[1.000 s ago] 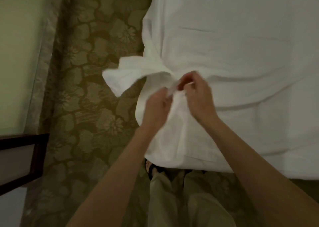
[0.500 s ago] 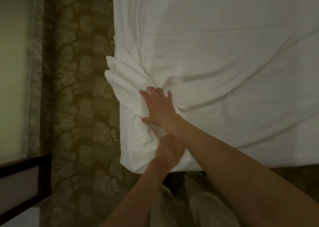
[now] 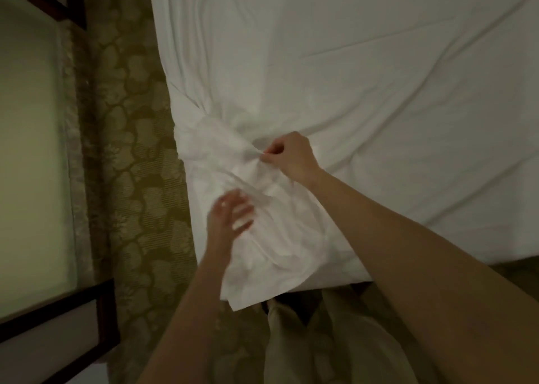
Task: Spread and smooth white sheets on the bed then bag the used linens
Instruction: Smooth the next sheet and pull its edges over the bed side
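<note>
A white sheet [image 3: 364, 71] covers the bed and fills the upper right of the head view. Its near left corner is bunched into creased folds [image 3: 230, 161] that hang over the mattress edge. My right hand [image 3: 291, 156] pinches a gather of the sheet at that corner, with fingers curled. My left hand [image 3: 230, 217] lies lower on the draped corner fabric with fingers spread and fairly straight, touching the cloth; it is motion-blurred. Long creases run across the sheet from the pinched spot towards the right.
Patterned green-gold carpet [image 3: 137, 164] runs along the bed's left side. A dark wooden frame with a pale panel [image 3: 32, 150] stands at the far left. My trouser legs [image 3: 320, 340] are at the foot of the bed corner.
My right hand has gone from lying flat on the corner to pinching a gather of sheet. My left hand came out from under it and opened on the draped fabric. The view shifted right.
</note>
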The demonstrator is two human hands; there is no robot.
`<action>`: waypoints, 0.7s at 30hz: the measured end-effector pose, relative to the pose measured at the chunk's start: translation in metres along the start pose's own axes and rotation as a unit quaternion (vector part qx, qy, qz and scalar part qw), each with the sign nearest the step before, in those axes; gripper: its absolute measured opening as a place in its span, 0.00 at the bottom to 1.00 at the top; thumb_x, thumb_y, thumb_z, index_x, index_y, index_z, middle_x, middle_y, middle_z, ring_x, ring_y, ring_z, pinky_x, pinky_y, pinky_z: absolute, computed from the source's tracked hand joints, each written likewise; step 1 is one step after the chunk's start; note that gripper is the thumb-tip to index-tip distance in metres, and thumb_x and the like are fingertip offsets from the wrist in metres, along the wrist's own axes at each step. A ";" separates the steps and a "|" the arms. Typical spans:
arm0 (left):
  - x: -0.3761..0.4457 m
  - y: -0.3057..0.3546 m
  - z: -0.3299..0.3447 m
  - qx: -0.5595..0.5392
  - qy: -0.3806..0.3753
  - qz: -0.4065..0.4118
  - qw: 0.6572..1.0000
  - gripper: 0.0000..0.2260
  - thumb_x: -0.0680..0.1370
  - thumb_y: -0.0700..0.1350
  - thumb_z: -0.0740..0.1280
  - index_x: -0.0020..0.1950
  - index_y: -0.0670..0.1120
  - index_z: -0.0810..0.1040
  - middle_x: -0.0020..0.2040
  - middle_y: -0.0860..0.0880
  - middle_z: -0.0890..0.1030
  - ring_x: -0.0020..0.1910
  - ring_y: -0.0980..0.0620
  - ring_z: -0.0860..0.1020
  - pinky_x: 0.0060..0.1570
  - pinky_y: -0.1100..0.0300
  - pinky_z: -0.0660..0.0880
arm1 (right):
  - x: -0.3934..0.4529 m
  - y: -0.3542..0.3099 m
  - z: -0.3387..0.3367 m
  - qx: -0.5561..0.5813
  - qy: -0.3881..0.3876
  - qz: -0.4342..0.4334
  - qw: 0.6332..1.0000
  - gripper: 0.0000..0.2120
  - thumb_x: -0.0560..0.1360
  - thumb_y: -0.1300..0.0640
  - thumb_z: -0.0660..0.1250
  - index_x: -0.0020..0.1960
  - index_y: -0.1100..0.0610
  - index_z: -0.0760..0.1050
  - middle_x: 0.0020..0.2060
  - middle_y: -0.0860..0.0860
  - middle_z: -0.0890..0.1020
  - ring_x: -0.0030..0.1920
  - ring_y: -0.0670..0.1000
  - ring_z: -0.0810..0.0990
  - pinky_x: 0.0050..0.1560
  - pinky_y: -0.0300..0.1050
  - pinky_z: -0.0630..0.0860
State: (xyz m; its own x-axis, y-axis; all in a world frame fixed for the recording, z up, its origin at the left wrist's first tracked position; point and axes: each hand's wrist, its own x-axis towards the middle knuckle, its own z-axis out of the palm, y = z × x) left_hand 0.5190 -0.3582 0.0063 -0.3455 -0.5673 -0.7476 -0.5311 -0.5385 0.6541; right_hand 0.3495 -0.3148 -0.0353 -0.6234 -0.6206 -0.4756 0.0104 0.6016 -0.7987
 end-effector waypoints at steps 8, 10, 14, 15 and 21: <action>0.062 0.070 0.027 0.099 0.106 0.001 0.989 0.33 0.69 0.62 0.73 0.69 0.49 0.70 0.62 0.48 0.73 0.57 0.50 0.76 0.55 0.51 0.76 | -0.031 0.045 -0.044 0.122 -0.010 0.074 0.990 0.04 0.74 0.62 0.71 0.43 0.62 0.82 0.36 0.55 0.85 0.27 0.38 0.79 0.30 0.26 0.70; 0.071 0.075 0.039 0.291 0.151 0.013 0.945 0.37 0.68 0.64 0.73 0.70 0.48 0.66 0.69 0.43 0.66 0.64 0.43 0.70 0.64 0.45 0.70 | -0.041 0.057 -0.045 0.134 0.007 0.096 0.986 0.04 0.74 0.63 0.71 0.42 0.63 0.82 0.35 0.56 0.84 0.27 0.39 0.78 0.28 0.26 0.68; 0.078 0.079 0.046 0.579 0.125 0.017 0.805 0.36 0.70 0.70 0.66 0.69 0.48 0.69 0.71 0.39 0.57 0.71 0.38 0.56 0.69 0.40 0.57 | -0.048 0.068 -0.032 0.158 0.045 0.121 0.979 0.02 0.72 0.61 0.72 0.41 0.59 0.83 0.36 0.54 0.85 0.35 0.46 0.82 0.40 0.33 0.78; 0.082 0.081 0.046 0.597 0.129 0.042 0.790 0.35 0.70 0.70 0.66 0.67 0.48 0.71 0.70 0.40 0.57 0.71 0.38 0.57 0.68 0.40 0.57 | -0.046 0.067 -0.027 0.163 0.053 0.123 0.977 0.02 0.72 0.61 0.72 0.41 0.58 0.84 0.36 0.54 0.85 0.36 0.46 0.82 0.45 0.37 0.79; 0.110 0.098 0.064 0.413 0.000 0.047 0.909 0.34 0.73 0.63 0.68 0.68 0.39 0.72 0.64 0.42 0.75 0.63 0.41 0.74 0.63 0.48 0.71 | -0.027 0.038 -0.013 0.190 0.104 0.115 0.970 0.04 0.74 0.60 0.70 0.43 0.59 0.83 0.37 0.52 0.84 0.37 0.48 0.83 0.46 0.41 0.79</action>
State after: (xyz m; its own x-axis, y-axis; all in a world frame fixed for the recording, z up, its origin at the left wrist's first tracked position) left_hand 0.3801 -0.4333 -0.0193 -0.4187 -0.5871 -0.6928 -0.8996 0.1639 0.4048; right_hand 0.3572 -0.2686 -0.0480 -0.7141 -0.3537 -0.6042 0.4299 0.4596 -0.7771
